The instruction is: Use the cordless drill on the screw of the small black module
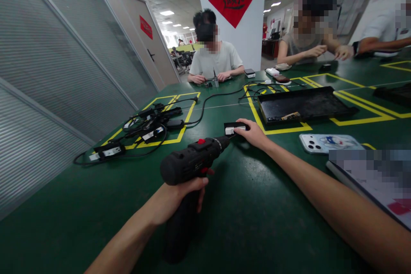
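Observation:
My left hand [183, 190] is wrapped round the grip of a black cordless drill [189, 160] with red buttons. The drill points away and to the right, its tip close to a small black box-like part with a white label [230, 130] on the green table. Whether the bit touches that part cannot be made out. My right hand [252, 132] grips the same part from its right side, with the fingers over its top and label. Some of the part is hidden behind the fingers and the drill's nose.
Black power adapters and cables [150, 124] lie heaped on the left. A black tray [305, 105] sits at the right, beyond a phone [330, 143] and a notebook-like object [369, 180]. Yellow tape [173, 140] marks the table [128, 205]. Several people sit across it.

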`<action>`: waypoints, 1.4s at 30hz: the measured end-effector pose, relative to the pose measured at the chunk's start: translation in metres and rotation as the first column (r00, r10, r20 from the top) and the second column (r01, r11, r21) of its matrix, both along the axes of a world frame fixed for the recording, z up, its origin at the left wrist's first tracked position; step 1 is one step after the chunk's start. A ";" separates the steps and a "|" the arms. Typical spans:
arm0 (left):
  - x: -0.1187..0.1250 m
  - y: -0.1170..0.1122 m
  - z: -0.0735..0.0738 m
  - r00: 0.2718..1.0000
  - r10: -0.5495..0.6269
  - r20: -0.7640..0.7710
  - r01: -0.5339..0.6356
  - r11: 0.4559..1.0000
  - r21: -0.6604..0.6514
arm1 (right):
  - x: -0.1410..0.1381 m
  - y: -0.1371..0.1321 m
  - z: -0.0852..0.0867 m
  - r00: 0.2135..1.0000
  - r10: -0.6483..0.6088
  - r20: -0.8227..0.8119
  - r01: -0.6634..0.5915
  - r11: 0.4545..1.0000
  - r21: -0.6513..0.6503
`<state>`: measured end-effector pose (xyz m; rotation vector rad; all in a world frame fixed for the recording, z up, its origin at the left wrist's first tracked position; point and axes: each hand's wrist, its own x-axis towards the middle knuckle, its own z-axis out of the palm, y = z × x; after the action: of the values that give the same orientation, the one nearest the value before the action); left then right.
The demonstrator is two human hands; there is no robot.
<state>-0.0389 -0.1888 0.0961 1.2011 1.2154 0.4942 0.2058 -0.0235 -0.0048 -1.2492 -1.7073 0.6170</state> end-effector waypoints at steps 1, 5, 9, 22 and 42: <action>0.000 0.000 0.000 1.000 -0.001 -0.006 0.001 1.000 0.006 | 0.000 0.000 0.000 1.000 0.000 -0.001 0.000 1.000 0.000; 0.000 -0.001 0.000 1.000 -0.009 -0.018 0.009 1.000 0.025 | 0.001 0.001 0.000 1.000 0.008 -0.005 -0.008 1.000 0.010; 0.000 -0.001 0.000 1.000 -0.013 -0.022 0.013 1.000 0.013 | 0.001 0.002 -0.002 1.000 0.012 -0.001 -0.011 1.000 0.011; -0.002 0.000 -0.003 1.000 0.001 0.013 -0.001 1.000 0.014 | 0.000 0.003 -0.004 1.000 0.003 -0.012 -0.003 1.000 0.012; -0.003 0.002 -0.009 0.999 0.028 0.040 -0.028 1.000 -0.002 | 0.001 0.002 -0.002 0.999 0.033 -0.005 -0.033 0.999 0.022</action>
<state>-0.0416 -0.1866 0.0874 1.1691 1.1995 0.5366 0.2071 -0.0216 -0.0065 -1.2047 -1.7287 0.6194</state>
